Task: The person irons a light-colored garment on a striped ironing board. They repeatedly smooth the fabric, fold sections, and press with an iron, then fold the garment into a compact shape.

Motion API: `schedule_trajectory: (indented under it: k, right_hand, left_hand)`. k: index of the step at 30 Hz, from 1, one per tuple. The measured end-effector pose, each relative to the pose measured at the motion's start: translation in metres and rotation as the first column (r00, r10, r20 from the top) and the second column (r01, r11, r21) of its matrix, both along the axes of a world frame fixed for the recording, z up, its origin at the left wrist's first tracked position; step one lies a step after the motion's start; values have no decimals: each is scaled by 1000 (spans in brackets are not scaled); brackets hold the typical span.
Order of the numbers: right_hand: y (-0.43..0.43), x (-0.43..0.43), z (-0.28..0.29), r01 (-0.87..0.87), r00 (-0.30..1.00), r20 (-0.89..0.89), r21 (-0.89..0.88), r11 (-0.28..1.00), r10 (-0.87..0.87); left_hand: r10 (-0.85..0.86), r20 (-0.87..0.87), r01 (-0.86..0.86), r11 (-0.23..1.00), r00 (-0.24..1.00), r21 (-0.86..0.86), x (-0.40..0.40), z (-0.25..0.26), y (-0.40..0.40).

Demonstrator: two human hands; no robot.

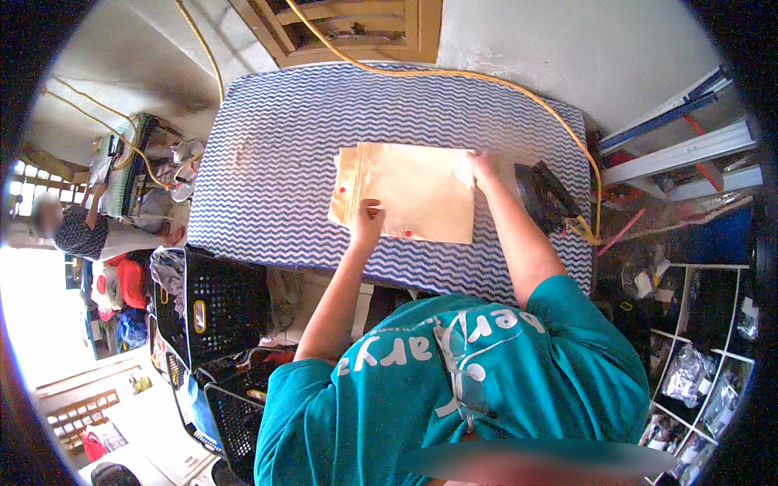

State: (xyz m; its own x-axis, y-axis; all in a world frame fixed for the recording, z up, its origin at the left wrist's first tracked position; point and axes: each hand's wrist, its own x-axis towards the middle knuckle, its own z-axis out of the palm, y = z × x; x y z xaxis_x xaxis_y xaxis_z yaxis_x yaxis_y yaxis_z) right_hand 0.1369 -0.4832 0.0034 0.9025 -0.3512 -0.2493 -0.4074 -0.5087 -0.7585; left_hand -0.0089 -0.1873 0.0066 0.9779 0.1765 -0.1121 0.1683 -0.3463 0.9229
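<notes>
A flat, pale yellow folded piece (419, 188), apparently cloth, lies on a table covered with blue-and-white zigzag fabric (273, 182). Layered folds run along its left side, and two small red dots show on it. My left hand (366, 223) rests at its lower left with bent fingers; whether they pinch a layer is unclear. At the upper right corner, my right hand (482, 169) has its fingers closed on the edge. A dark clothes iron (547, 191) sits right of my right forearm.
A yellow cord (486, 75) runs along the table's back and right side to the iron. Black plastic crates (225, 310) stand at front left. A ladder (674, 155) leans at right, above a shelf of bagged items (690, 373). Another person (82, 231) sits far left.
</notes>
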Motion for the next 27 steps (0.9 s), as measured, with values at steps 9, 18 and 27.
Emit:
schedule_trajectory:
  k: [9,18,27]
  right_hand:
    - [61,-19,253,-547,645,505,-218,808,573]
    - [85,-134,280,-420,72,278,-862,282,958]
    - [42,-211,77,-830,164,146,-513,217,975]
  left_hand:
    - [-126,-367,-322,282,922,-904,102,92,-17]
    - [-133,-48,-32,115,990,-993,131,164,1]
    - [374,-403,-548,626,835,-555,3,-3,73]
